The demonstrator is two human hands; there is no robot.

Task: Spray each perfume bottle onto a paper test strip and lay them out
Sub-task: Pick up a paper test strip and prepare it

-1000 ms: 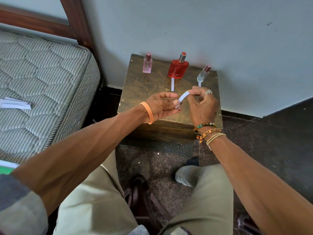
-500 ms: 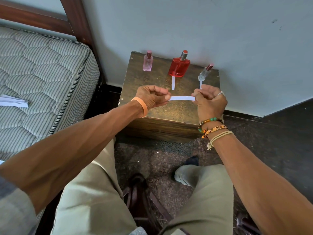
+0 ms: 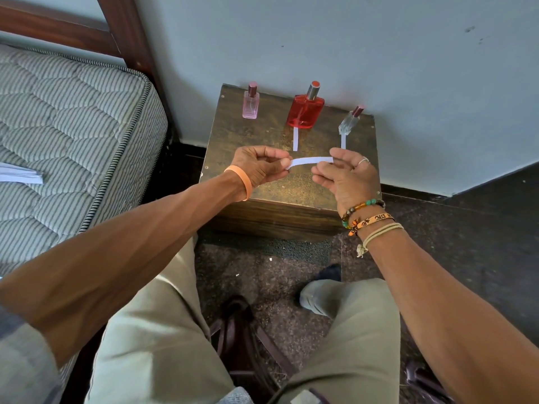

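Strip (image 3: 310,161) pinched: left hand (image 3: 259,167), right hand (image 3: 347,179); bottles (image 3: 305,112) behind.

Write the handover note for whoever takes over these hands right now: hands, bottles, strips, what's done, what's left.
Left hand pinches the left end of the held strip; right hand is at its right end, grip unclear.
Pink bottle, red bottle and clear bottle stand along the back of the wooden stand.
Done: first laid strip lies before the red bottle, second laid strip before the clear bottle.
Left: the pink bottle has no strip; the held strip likely goes there. Whether it is sprayed does not show.
Spare strips lie on the mattress.
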